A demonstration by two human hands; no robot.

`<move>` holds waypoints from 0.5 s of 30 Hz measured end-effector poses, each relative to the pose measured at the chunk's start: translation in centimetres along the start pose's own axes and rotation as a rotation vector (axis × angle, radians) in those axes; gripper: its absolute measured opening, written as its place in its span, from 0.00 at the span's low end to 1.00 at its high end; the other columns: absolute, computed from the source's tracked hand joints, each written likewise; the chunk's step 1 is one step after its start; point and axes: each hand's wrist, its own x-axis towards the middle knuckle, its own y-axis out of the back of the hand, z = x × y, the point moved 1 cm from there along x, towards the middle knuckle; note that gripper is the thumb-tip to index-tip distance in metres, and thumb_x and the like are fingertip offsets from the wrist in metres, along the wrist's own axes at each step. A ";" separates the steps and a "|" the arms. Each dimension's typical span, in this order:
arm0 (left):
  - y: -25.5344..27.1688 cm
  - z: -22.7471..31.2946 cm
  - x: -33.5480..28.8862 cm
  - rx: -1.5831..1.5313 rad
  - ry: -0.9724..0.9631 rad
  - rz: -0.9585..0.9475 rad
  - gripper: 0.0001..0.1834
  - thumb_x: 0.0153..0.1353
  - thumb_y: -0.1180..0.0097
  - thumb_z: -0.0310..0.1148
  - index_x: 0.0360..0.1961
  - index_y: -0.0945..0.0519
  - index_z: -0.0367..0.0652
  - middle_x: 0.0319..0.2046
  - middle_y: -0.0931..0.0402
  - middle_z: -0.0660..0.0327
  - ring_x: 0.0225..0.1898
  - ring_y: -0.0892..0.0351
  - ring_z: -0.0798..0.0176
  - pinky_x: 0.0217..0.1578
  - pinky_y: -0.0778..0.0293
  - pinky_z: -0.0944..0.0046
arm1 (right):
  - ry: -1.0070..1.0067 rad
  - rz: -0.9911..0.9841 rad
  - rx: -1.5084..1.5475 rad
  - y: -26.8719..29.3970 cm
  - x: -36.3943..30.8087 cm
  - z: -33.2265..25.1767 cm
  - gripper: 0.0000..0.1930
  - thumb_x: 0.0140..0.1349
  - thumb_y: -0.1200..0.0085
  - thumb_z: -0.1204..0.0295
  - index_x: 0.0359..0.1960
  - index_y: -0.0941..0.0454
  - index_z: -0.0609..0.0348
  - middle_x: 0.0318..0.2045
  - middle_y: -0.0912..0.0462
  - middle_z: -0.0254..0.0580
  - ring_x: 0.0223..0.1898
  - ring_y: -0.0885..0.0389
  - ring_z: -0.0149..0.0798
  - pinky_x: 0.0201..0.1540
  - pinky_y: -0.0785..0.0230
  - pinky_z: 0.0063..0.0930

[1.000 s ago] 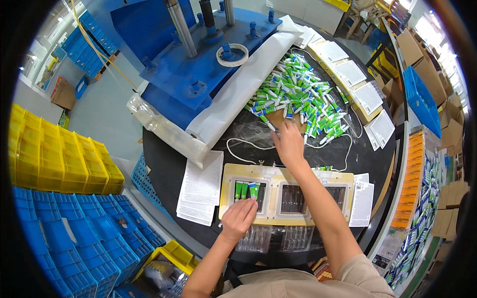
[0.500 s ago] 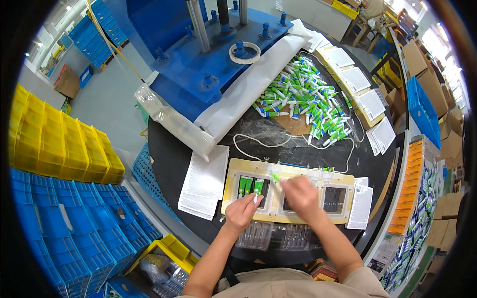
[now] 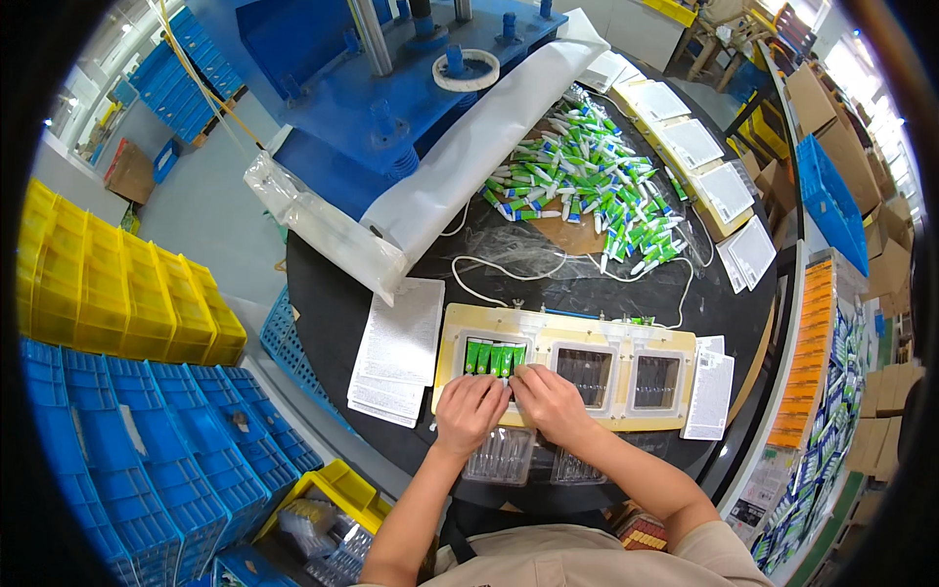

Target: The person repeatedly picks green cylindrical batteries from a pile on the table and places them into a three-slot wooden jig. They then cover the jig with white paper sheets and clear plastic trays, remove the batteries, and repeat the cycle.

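A cream-yellow jig [image 3: 626,421] with three framed windows lies on the round black table in front of me. Small green tubes [image 3: 494,354] stand side by side in its left window. My right hand [image 3: 553,401] pinches the rightmost tube near its lower end, at the window's near right corner. Close beside it, my left hand [image 3: 469,415] has its fingers closed at the lower ends of the tubes; whatever is between the fingertips is hidden. The middle window [image 3: 584,375] and right window [image 3: 656,382] show clear plastic with ridged slots and no tubes.
A heap of green and white tubes [image 3: 597,186] lies beyond the jig, past a white cord [image 3: 479,291]. Printed cards [image 3: 396,342] flank the jig. Clear blister trays [image 3: 499,458] sit at its near edge. A blue press [image 3: 342,147] stands far left; crates [image 3: 127,430] stack left.
My right hand has moved left and down from above the middle window to the left window, beside my left hand. More tubes now fill the left window.
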 end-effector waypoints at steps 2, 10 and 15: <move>0.1 -0.1 -0.1 -0.002 0.014 -0.051 0.11 0.55 0.30 0.30 0.39 0.15 0.39 0.40 0.16 0.58 0.43 0.16 0.57 0.52 0.23 0.53 | -0.038 -0.008 0.069 -0.2 0.0 0.2 0.15 0.54 0.44 0.75 0.42 0.18 0.71 0.49 0.18 0.52 0.52 0.18 0.46 0.51 0.22 0.34; 1.5 -0.5 0.2 -0.027 -0.005 -0.147 0.13 0.56 0.32 0.32 0.42 0.14 0.40 0.44 0.15 0.56 0.47 0.16 0.54 0.59 0.27 0.47 | -0.216 0.241 0.094 2.1 2.1 6.4 0.10 0.53 0.40 0.81 0.39 0.18 0.66 0.42 0.14 0.49 0.44 0.16 0.52 0.49 0.23 0.43; -1.4 -4.4 7.1 0.041 0.020 -0.052 0.15 0.60 0.35 0.31 0.48 0.16 0.39 0.45 0.16 0.56 0.48 0.17 0.53 0.55 0.25 0.48 | -0.449 0.286 0.017 1.6 8.4 17.0 0.09 0.56 0.39 0.78 0.39 0.16 0.61 0.39 0.16 0.46 0.42 0.18 0.52 0.44 0.24 0.43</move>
